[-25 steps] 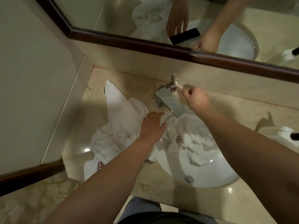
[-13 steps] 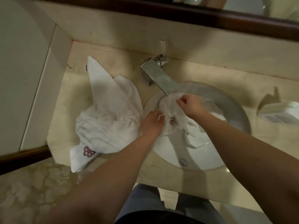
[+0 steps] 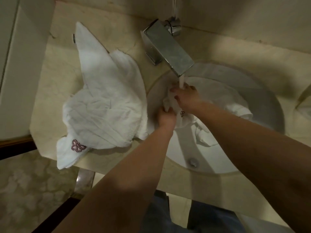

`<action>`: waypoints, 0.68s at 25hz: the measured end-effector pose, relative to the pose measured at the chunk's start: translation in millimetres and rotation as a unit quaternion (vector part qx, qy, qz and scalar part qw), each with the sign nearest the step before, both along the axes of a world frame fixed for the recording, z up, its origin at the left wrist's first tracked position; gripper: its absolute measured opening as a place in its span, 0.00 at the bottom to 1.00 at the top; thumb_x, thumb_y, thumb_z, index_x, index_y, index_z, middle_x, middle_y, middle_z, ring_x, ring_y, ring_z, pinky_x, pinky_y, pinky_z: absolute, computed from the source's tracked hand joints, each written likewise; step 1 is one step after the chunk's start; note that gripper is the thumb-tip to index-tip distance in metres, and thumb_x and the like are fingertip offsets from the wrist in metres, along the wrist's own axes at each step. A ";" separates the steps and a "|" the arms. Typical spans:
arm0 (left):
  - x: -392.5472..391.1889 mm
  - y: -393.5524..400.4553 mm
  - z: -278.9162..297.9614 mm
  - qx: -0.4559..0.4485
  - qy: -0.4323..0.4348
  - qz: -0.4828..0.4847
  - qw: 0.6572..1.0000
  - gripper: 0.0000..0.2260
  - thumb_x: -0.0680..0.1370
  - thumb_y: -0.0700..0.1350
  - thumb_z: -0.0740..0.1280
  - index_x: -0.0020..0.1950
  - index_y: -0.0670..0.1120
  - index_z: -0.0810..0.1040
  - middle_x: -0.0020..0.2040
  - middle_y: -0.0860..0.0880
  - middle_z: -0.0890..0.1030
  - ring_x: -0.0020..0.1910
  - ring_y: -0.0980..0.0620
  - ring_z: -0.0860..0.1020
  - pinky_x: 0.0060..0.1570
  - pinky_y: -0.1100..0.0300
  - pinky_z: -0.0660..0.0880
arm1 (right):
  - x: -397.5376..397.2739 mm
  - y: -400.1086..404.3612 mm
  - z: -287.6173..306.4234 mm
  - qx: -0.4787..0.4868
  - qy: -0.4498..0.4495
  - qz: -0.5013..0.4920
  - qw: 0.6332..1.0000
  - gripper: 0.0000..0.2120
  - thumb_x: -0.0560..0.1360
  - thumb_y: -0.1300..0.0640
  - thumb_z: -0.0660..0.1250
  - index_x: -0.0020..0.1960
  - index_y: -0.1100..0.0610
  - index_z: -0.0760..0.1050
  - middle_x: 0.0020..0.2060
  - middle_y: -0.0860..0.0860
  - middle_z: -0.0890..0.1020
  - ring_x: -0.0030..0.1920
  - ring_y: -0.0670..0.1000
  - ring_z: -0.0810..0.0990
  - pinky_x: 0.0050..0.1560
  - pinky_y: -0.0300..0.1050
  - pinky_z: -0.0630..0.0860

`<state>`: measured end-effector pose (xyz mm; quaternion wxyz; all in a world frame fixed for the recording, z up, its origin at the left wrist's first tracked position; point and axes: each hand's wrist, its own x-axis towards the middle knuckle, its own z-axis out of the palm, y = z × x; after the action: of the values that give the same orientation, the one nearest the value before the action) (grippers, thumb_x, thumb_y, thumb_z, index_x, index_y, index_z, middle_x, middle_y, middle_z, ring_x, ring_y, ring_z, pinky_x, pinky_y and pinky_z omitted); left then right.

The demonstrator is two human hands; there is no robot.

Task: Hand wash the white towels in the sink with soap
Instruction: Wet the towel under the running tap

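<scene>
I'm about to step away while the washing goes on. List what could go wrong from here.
1. The big towel on the counter droops over the front edge and may slide to the floor.
2. Water runs from the faucet while the small towel, held by the left hand and right hand, lies in the sink near the drain; if it covers it, the basin could fill.

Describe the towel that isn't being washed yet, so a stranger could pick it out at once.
Start at the square metal faucet behind the sink. Left of it, on the marble counter, a big white towel lies crumpled. Unlike the towel in the basin, it is out of the water and no hand touches it.
</scene>
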<state>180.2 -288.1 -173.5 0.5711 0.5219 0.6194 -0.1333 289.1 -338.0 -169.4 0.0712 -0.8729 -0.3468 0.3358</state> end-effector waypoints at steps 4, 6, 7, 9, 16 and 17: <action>4.3 4.2 -10.1 -0.030 -0.017 0.019 0.999 0.12 0.82 0.39 0.62 0.60 0.31 0.77 0.56 0.36 0.81 0.55 0.41 0.80 0.34 0.67 0.72 | 7.9 5.6 -4.1 -0.021 -0.012 0.019 1.000 0.20 0.81 0.52 0.59 0.72 0.51 0.66 0.70 0.57 0.71 0.72 0.60 0.64 0.71 0.49 0.58; 5.1 4.5 -7.4 -0.030 -0.024 0.013 0.999 0.10 0.82 0.38 0.62 0.59 0.33 0.78 0.54 0.37 0.81 0.50 0.46 0.78 0.38 0.64 0.72 | 12.9 7.6 -1.9 -0.040 -0.026 0.035 0.998 0.23 0.80 0.52 0.62 0.74 0.52 0.63 0.72 0.59 0.68 0.73 0.59 0.62 0.72 0.50 0.55; 4.4 5.4 -2.8 -0.018 -0.035 0.015 0.999 0.10 0.83 0.40 0.62 0.59 0.36 0.77 0.55 0.38 0.81 0.51 0.47 0.78 0.42 0.61 0.73 | 14.1 7.8 -2.5 -0.051 -0.026 0.036 0.998 0.22 0.80 0.51 0.62 0.73 0.51 0.65 0.71 0.60 0.68 0.73 0.60 0.62 0.72 0.49 0.56; 2.9 6.3 10.6 0.022 -0.026 -0.047 0.998 0.11 0.84 0.43 0.59 0.63 0.39 0.73 0.58 0.39 0.78 0.56 0.46 0.76 0.48 0.61 0.73 | 16.5 4.9 -0.8 -0.085 -0.023 0.062 0.994 0.18 0.80 0.49 0.60 0.68 0.51 0.72 0.67 0.59 0.71 0.70 0.60 0.63 0.69 0.51 0.58; 9.8 28.7 37.7 0.020 -0.190 -0.021 0.981 0.06 0.83 0.47 0.64 0.52 0.45 0.76 0.41 0.51 0.79 0.39 0.55 0.77 0.43 0.62 0.73 | 25.7 -10.9 37.6 0.087 0.190 -0.120 0.970 0.21 0.67 0.48 0.67 0.56 0.57 0.75 0.53 0.57 0.79 0.57 0.59 0.77 0.56 0.48 0.72; 15.1 29.5 46.6 -0.004 -0.205 -0.026 0.978 0.05 0.82 0.46 0.65 0.51 0.46 0.78 0.42 0.50 0.81 0.40 0.54 0.78 0.44 0.61 0.75 | 25.1 -12.8 44.4 0.128 0.230 -0.183 0.947 0.21 0.64 0.51 0.69 0.56 0.55 0.73 0.49 0.56 0.80 0.52 0.58 0.79 0.52 0.51 0.75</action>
<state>195.3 -258.6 -126.9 0.6844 0.5516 0.4750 -0.0411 314.2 -350.8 -125.1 0.3201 -0.8037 -0.1954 0.4620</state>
